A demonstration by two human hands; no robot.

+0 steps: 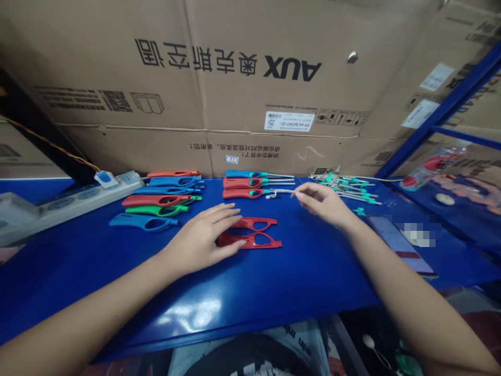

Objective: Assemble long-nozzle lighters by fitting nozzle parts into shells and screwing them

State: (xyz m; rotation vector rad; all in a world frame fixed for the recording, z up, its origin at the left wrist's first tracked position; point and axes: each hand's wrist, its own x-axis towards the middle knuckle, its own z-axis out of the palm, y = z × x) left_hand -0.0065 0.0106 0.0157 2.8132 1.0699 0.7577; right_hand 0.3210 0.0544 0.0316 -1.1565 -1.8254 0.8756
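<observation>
My left hand rests over two red lighter casing halves, its fingers apart. Its fingertips are at the upper half and its thumb lies on the lower half; the hand covers their left ends. My right hand pinches the right end of a thin metal lighter rod, which has a pale piece at its left end. Just behind lie assembled lighters with metal rods, one blue and two red. More metal rods with green pieces are piled right of my right hand.
Blue, red, green and orange lighter casings lie in a stack at left, beside a white power strip. A phone lies at right, near a plastic bottle. A large cardboard box walls off the back.
</observation>
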